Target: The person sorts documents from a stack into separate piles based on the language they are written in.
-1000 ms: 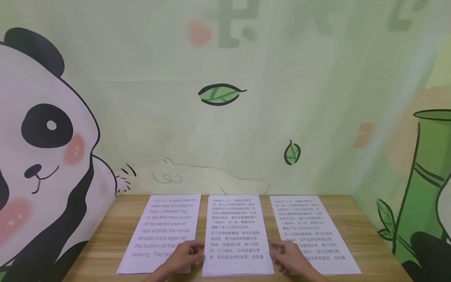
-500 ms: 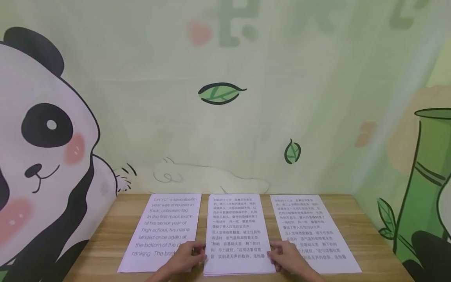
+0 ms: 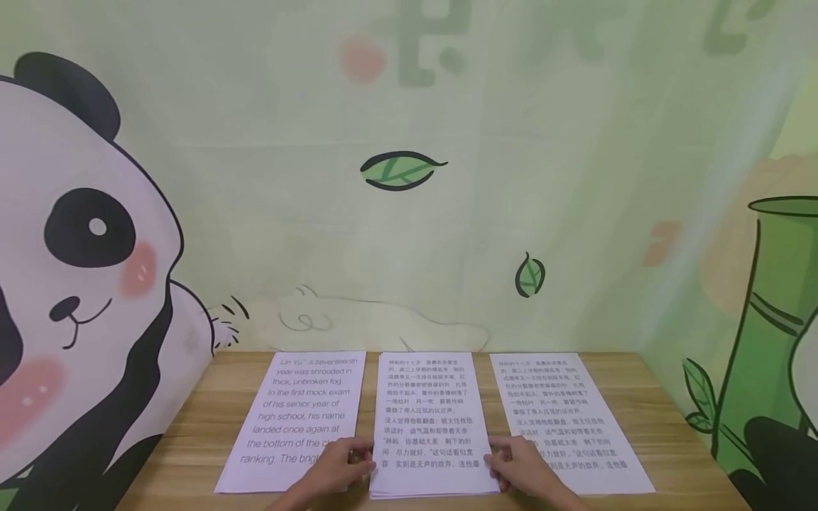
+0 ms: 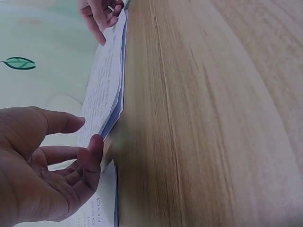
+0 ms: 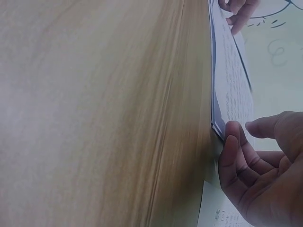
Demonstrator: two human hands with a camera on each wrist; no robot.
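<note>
In the head view, a stack of printed paper sheets (image 3: 428, 419) lies in the middle of the table, its layered edges slightly uneven. My left hand (image 3: 339, 465) holds the stack's left edge near the front corner, thumb on top. At the opposite edge, my right hand (image 3: 520, 465) holds it the same way. The left wrist view has the left hand (image 4: 52, 170) with thumb above the sheets and fingers at the edge. From the right wrist, the right hand (image 5: 265, 170) has its fingertips at the stack's corner; contact beneath is partly hidden.
Left of the stack lies paper with large English print (image 3: 300, 411), partly under the left hand. Paper with Chinese print (image 3: 543, 397) lies to the right, partly covered by the right hand. The wooden table (image 3: 658, 426) meets a panda-printed backdrop (image 3: 409, 234) behind.
Both hands have shifted slightly, the right hand coming in against the middle stack's right edge. The stack's near end has moved a little to the right. Little differs over the last half second.
</note>
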